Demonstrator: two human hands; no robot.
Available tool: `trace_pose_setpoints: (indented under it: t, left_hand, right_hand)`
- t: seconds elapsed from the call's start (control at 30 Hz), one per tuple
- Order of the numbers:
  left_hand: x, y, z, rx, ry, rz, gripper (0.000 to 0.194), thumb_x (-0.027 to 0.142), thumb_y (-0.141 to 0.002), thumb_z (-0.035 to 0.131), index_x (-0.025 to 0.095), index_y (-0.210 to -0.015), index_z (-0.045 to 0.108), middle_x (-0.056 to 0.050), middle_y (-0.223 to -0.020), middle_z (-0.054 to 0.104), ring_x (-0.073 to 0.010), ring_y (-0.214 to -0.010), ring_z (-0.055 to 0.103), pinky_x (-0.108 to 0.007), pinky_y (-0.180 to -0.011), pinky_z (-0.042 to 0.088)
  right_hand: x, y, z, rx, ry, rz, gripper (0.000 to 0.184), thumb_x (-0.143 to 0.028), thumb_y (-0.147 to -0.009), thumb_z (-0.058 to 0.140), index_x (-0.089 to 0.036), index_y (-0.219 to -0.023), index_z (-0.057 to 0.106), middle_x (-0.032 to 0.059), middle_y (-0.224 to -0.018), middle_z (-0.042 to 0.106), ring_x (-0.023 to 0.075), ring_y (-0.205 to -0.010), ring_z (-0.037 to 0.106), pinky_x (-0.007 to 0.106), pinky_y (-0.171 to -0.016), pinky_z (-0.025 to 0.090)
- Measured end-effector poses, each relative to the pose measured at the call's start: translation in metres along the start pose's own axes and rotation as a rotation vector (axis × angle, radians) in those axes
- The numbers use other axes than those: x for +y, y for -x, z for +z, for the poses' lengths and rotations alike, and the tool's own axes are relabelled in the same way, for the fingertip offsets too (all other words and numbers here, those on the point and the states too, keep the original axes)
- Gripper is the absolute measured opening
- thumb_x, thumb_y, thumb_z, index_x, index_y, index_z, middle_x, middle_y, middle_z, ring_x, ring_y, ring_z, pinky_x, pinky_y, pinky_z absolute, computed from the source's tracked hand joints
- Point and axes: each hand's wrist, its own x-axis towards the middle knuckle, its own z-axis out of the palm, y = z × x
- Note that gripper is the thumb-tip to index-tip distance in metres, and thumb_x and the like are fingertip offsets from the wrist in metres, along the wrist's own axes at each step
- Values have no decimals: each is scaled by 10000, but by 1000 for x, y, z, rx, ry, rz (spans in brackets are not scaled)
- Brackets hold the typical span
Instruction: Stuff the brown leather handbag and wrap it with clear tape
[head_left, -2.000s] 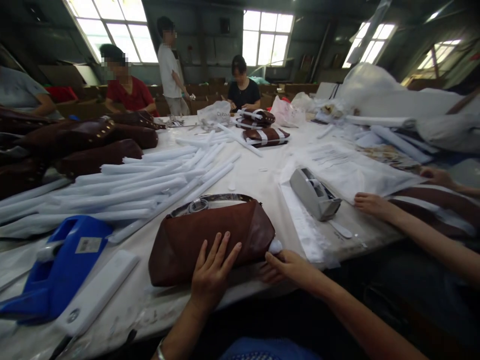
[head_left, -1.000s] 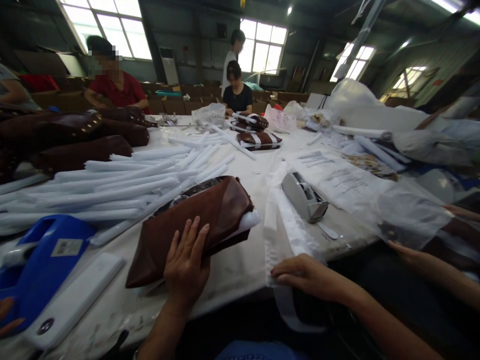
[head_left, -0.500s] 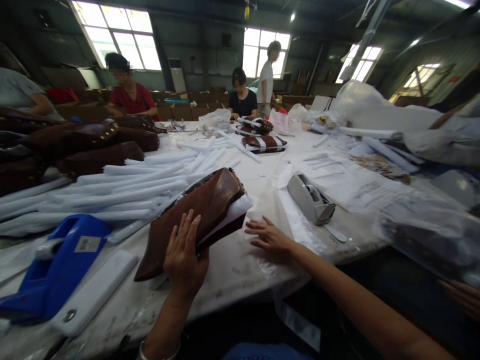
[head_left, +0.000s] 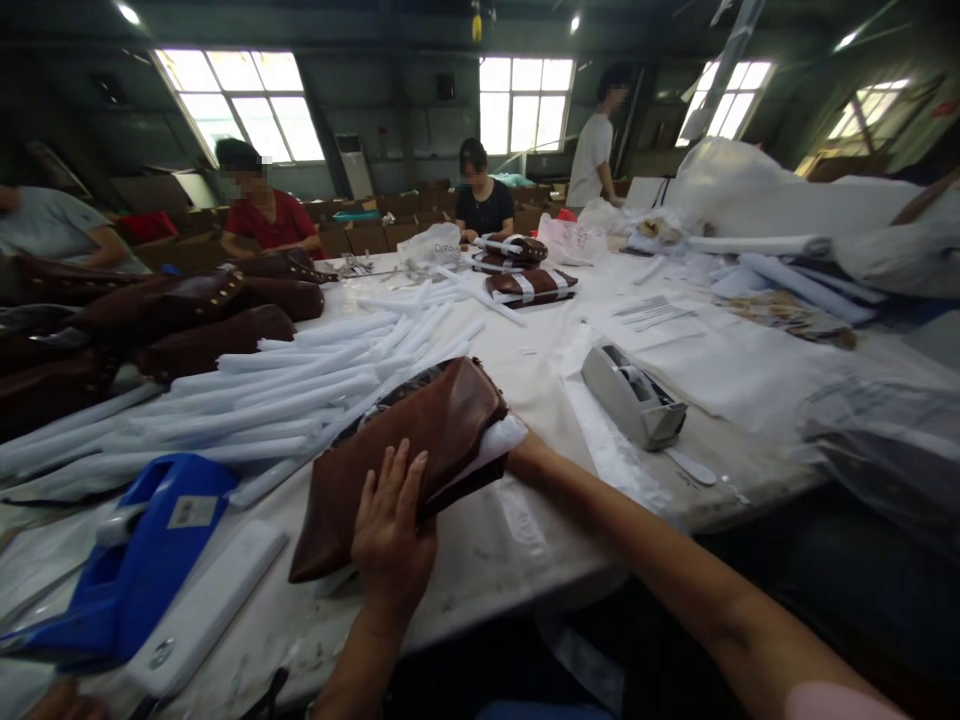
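From my head, I look down on the brown bag (head_left: 446, 420), which sits tilted near the front edge of the counter (head_left: 480, 590), its right end raised. My left hand (head_left: 393, 540) lies on its near face; the fingers are almost straight and a little spread, pressed against the brown side without being closed around it. White padding (head_left: 501, 438) shows at the bag's gaping right end. My right hand (head_left: 525, 455) reaches in just behind that end; the bag hides those fingers, so I cannot tell how far open they are or whether they hold anything.

Beyond the bag, to its left, white rolls (head_left: 285, 395) lie in a loose pile. Nearer me on that side are a blue tape dispenser (head_left: 150, 560) and a long white object (head_left: 214, 600), with part of a co-worker's hand (head_left: 64, 702) at the bottom corner. To the bag's right stands a grey tape dispenser (head_left: 634, 395), a white spoon-shaped piece (head_left: 690, 467) just beside it.
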Motion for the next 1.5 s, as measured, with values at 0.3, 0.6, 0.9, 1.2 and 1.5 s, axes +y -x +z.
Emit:
trace_pose_setpoints:
  t: [0.3,0.6,0.9,1.2,1.5]
  left_hand:
    - [48,36,37,-136,10,181,612,44,-917,443,310,-1467,458,-42,-1505,482,-242,-1415,426,-498,-1212,277]
    - [57,48,54,-114,-51,221,451,191,-979,478,317,-1408,534,-23,-1505,479,-231,-1391,463,-483,-1244,203]
    - [59,48,54,-84,-87,216,420,219,-999,455,331,-1395,545,-3,-1508,481,-221,-1390,465,-479,-1231,236]
    - [58,49,55,-63,-90,223,407,240,-1002,459,334,-1387,549,-5,-1505,488,-224,-1386,471,-487,-1206,292]
    - [58,47,54,-59,-72,212,413,224,-1005,439,328,-1389,549,0,-1512,481,-219,-1397,455,-483,-1223,258]
  right_hand:
    - [17,5,-73,473,-252,191,468,-501,-1001,364,-219,-1282,611,94,-1453,535,250,-1320,512,431,-1099,422]
    - [-22,-79,-53,-279,360,181,296,-451,-852,713,-175,-947,764,185,-1222,672,377,-1276,493,544,-1068,383]
    - [-35,-100,-34,-388,404,449,342,-354,-945,641,-159,-1223,602,105,-1281,594,265,-1137,596,497,-962,511]
    - [-25,-75,-71,-15,-75,249,137,-294,-887,666,-159,-867,666,105,-1217,680,228,-1082,650,338,-932,527]
    - [-34,0,-93,220,-721,39,336,-553,-870,631,-229,-907,553,73,-1153,708,229,-1014,686,341,-856,567]
